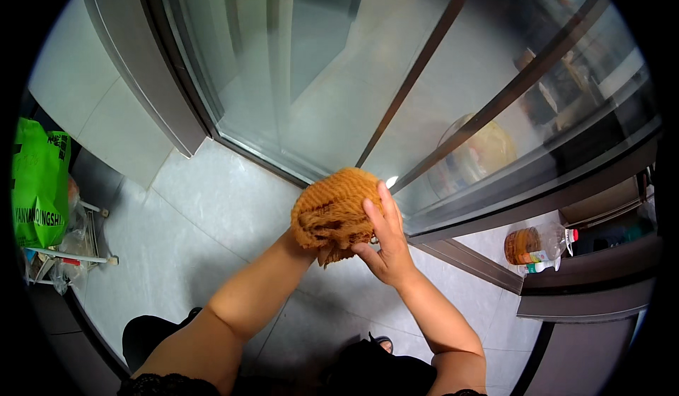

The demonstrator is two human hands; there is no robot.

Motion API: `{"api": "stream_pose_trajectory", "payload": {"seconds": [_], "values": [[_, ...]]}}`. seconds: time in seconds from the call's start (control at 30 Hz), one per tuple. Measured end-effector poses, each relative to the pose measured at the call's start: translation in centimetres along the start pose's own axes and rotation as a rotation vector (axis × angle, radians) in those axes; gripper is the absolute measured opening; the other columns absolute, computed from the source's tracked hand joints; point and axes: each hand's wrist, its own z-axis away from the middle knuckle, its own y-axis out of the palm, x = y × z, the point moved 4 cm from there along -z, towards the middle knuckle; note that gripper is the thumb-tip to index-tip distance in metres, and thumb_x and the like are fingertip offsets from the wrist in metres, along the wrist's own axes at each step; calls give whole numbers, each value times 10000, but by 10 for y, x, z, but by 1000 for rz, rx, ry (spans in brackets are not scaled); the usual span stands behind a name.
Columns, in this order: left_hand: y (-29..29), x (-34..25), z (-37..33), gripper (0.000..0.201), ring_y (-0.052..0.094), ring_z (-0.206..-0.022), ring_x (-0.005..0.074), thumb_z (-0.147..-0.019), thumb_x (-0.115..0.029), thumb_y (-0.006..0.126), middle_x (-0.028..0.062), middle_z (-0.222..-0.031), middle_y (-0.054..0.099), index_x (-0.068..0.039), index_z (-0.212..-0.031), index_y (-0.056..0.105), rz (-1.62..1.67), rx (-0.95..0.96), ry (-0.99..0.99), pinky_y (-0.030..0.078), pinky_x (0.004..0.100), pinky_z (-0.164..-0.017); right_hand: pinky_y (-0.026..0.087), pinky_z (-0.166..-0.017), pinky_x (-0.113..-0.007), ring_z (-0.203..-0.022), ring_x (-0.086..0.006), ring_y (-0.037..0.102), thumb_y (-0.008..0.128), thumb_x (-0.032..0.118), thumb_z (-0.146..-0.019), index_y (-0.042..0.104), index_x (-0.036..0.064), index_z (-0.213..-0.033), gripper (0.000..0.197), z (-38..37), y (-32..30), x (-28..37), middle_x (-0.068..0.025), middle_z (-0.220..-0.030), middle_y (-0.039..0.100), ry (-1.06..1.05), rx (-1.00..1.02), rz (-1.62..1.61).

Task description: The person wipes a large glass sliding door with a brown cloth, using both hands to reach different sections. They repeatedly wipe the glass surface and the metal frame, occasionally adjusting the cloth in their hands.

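Note:
A bunched orange-brown cloth with a ribbed, towel-like weave is held up in front of me, beside the sliding glass door. My left hand reaches up under it; the cloth hides the fingers, but it rests wrapped over that hand. At the cloth's right side, my right hand has its thumb at the lower edge and a bent finger on the surface, with other fingers reaching up along the side. The folds gather toward me.
On the left, a bright green bag sits on a white-framed rack. A large oil bottle with a red cap stands at the right by dark cabinetry. Grey floor tiles lie below, and my foot shows.

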Motion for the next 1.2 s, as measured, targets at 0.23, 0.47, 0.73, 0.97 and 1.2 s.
{"api": "stream_pose_trajectory", "payload": {"seconds": [0.23,0.47,0.73,0.97,1.2], "values": [[-3,-27,-4,436,585,-1120,265,-920,-217,640,156,-1254,563,-22,-1286,506,-72,-52,-84,543,379,-917,498,-778,-395,-888,-321,632,757,61,-713,694,20,-954,252,10,-24,-9,-148,-1009,673,-53,-84,125],[-15,16,-3,419,612,-1028,221,-920,-184,635,113,-1194,592,-41,-1290,501,-232,-54,-335,551,336,-843,516,-784,-381,-957,-338,613,811,213,-710,689,94,-1078,406,-27,-48,-12,-146,-1140,607,239,11,-45],[4,16,3,538,514,-1257,275,-1003,-344,453,159,-1396,474,-11,-1417,369,215,27,-334,442,403,-1054,441,-935,-424,-1116,-368,508,787,147,-698,653,115,-1175,496,-26,-28,28,-169,-1247,530,-84,40,199],[39,-20,-21,663,333,-1386,399,-993,-465,437,222,-1506,323,-14,-1462,312,158,-75,-237,297,544,-1122,461,-889,-403,-990,-298,574,617,-13,-727,638,-22,-1114,389,-75,-146,81,-148,-1042,641,-407,-620,792],[2,-18,-18,432,487,-1236,345,-956,-420,546,144,-1253,566,-52,-1182,577,157,-505,-162,381,520,-1046,222,-1107,-480,-1326,-330,359,518,643,-865,635,219,-1235,575,-142,-135,69,-62,-1403,502,-442,-594,1352]]}}
